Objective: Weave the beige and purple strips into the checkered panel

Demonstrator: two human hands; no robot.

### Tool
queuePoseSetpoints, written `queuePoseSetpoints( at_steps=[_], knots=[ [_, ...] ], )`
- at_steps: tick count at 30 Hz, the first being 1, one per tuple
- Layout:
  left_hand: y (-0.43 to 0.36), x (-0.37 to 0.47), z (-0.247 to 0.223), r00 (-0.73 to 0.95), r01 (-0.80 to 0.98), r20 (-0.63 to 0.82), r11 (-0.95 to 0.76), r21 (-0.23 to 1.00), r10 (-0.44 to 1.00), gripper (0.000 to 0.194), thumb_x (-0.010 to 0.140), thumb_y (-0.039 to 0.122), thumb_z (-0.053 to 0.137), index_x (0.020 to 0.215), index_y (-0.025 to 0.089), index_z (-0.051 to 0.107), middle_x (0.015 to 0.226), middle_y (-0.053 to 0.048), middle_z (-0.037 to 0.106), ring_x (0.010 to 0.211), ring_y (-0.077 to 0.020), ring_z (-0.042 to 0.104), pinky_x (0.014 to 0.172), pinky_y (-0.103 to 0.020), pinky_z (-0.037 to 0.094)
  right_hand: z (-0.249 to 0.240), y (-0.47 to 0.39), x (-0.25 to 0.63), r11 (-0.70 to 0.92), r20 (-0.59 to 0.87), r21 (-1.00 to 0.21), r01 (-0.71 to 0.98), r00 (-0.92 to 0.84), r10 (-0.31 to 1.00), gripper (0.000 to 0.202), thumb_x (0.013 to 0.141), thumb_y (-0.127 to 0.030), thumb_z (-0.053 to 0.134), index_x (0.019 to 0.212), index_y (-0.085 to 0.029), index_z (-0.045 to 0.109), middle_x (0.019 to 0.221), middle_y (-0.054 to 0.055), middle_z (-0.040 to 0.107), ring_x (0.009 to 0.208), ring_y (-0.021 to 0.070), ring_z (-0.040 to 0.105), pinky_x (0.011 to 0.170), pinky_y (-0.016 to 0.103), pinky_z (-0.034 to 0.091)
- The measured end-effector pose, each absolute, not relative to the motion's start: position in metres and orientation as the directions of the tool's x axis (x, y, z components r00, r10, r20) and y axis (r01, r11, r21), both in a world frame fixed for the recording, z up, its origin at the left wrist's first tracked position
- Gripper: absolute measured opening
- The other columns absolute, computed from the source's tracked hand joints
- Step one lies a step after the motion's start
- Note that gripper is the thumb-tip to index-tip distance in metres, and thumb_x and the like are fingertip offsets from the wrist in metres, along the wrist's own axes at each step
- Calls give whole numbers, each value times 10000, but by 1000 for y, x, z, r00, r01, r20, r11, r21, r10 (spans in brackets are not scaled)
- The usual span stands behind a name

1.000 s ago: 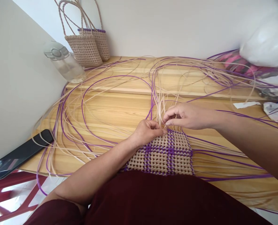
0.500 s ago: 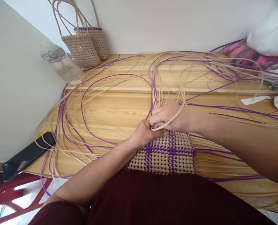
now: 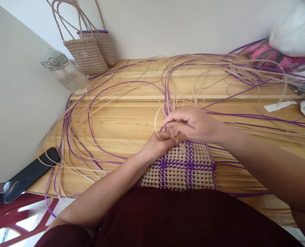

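A woven mat-like panel (image 3: 178, 171) in beige with purple checked bands lies against my body, its lower edge hidden by the dark red shirt. My left hand (image 3: 159, 145) grips the panel's upper left edge, thumb pressed on top. Just above it, my right hand (image 3: 193, 125) is closed in a pinch at the same edge, on what looks like a beige strand. A loop of beige strand (image 3: 155, 120) curls up to the left of the fingertips. The fingers partly hide where the strand enters the weave.
Loose purple and beige strands (image 3: 90, 120) spread over the wooden table (image 3: 126, 116) on all sides. Two woven bags (image 3: 87, 56) and a clear bottle (image 3: 68, 75) stand at the back left. A black phone-like object (image 3: 36, 171) lies left; plastic bags (image 3: 294, 31) sit back right.
My right hand has lifted slightly and turned, showing its thumb and index finger. The beige strand that arched across its back now loops to the left. My left hand holds its place.
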State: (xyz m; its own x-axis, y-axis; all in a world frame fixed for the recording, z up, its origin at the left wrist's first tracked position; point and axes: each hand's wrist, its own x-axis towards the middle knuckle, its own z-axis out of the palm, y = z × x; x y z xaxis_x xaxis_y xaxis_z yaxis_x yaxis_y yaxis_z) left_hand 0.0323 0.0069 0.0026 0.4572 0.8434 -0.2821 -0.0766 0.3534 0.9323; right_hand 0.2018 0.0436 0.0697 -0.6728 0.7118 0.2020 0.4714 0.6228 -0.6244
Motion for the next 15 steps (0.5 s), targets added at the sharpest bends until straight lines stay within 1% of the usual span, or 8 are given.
queuePoseSetpoints(
  at_steps=[2,3,5,8,10,11,13,15],
  knots=[
    [8,30,2,482,-33,-302,362,932,822,287,724,394,753,689,114,703,618,-12,619,560,-84,486,578,-239,368,68,22,213,522,206,-588,618,-510,835,216,919,-312,555,790,-176,662,693,-10,641,614,93,535,593,239,361],
    [8,28,2,493,-15,-305,359,933,815,278,725,389,751,706,115,709,620,-9,619,558,-82,481,570,-236,358,65,10,219,486,190,-564,668,-467,863,241,889,-358,609,730,-180,644,642,-15,614,579,94,513,566,246,348],
    [10,27,1,495,12,-310,350,937,812,262,713,375,759,710,117,714,623,-8,625,561,-84,486,565,-234,356,54,-13,228,476,175,-520,709,-457,872,258,815,-423,706,717,-192,644,642,-13,610,595,110,523,573,256,369],
    [12,26,0,509,7,-273,313,950,816,238,701,351,765,710,118,721,647,-14,650,591,-94,518,593,-234,383,28,-39,229,535,328,-472,701,-424,844,137,825,-322,715,825,-193,668,750,14,641,714,137,574,686,271,441],
    [12,26,0,516,15,-244,276,961,821,222,707,335,759,727,115,730,675,-24,672,619,-102,542,621,-235,404,14,-46,223,555,451,-476,682,-352,820,50,844,-226,687,875,-188,676,809,27,660,760,134,595,739,267,467],
    [12,26,0,519,30,-232,254,967,823,219,716,330,750,736,113,733,685,-30,680,629,-106,551,632,-237,412,9,-47,219,562,495,-489,667,-317,809,59,841,-196,685,900,-189,683,842,30,672,781,132,606,757,263,475],
    [12,26,1,524,74,-211,203,976,825,215,737,321,729,752,107,736,712,-44,696,651,-117,570,654,-245,431,5,-46,214,556,537,-537,634,-252,805,106,832,-168,685,935,-193,689,892,36,686,811,132,616,777,263,482],
    [12,26,2,518,138,-184,131,982,835,209,755,312,708,758,105,735,723,-51,702,665,-127,581,662,-248,440,8,-45,213,528,497,-594,607,-240,834,49,837,-169,666,879,-192,676,824,26,665,762,131,591,739,272,469]
  ],
)
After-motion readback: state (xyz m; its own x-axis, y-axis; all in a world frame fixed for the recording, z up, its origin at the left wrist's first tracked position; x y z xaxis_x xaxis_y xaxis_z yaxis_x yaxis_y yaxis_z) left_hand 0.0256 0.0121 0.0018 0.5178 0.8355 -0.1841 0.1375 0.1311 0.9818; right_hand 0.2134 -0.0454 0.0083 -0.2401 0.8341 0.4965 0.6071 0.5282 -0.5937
